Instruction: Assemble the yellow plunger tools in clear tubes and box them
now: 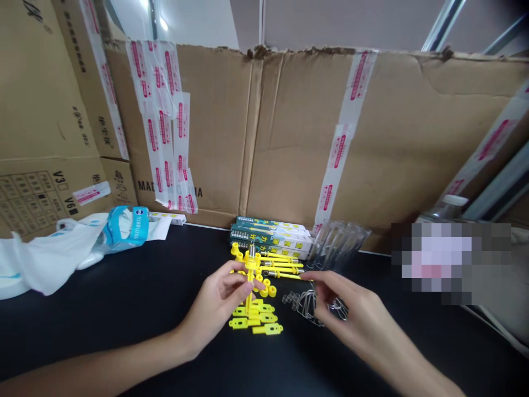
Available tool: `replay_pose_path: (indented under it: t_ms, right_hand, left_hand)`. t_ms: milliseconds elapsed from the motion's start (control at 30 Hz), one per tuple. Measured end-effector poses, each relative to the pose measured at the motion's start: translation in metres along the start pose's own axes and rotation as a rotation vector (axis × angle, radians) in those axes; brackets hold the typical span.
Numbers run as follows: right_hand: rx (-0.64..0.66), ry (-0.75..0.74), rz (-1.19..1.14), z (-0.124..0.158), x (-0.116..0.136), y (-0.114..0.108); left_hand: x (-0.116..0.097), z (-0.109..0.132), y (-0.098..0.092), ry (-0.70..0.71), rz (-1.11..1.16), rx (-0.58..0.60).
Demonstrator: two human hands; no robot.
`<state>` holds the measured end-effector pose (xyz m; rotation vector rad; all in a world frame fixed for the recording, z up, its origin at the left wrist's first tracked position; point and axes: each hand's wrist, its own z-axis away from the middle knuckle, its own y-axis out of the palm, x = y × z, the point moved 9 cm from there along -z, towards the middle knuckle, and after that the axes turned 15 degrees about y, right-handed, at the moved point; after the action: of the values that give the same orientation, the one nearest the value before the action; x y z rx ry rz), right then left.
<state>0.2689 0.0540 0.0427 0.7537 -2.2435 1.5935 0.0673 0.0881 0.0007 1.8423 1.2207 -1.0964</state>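
My left hand (219,303) is closed in a pinch on an upright yellow plastic tool with a metal tip (250,275), above a heap of like yellow pieces (258,320) on the black table. My right hand (351,314) hovers with curled fingers over a small pile of bent wire clips (308,303); whether it grips one is hidden. More yellow tools (281,264) lie behind, in front of flat green-and-white printed boxes (268,234). Clear plastic sleeves (339,242) lean beside the boxes.
A taped cardboard wall (289,138) closes off the back of the black table (144,292). Stacked cartons (41,110) rise at the left. White and blue plastic bags (82,242) lie at the left edge. A blurred patch and a bottle cap (452,204) sit at the right.
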Motion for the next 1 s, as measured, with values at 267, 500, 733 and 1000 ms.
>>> replay_pose_path:
  t_ms: [267,500,733,1000]
  right_hand:
    - [0.265,0.173,-0.808,0.025,0.023,0.069]
    - [0.330,0.243,-0.914,0.019,0.027,0.072]
    - [0.230,0.110,-0.615,0.022,0.033,0.058]
    - [0.061,-0.414,-0.126,0.047,0.078,0.037]
  left_hand:
    - [0.009,0.002,-0.001,-0.070,-0.006,-0.024]
    - [0.008,0.002,0.001,-0.083,0.062,-0.016]
    - [0.011,0.002,0.002,-0.073,0.073,-0.010]
    - [0.009,-0.001,0.000,-0.078,0.058,-0.032]
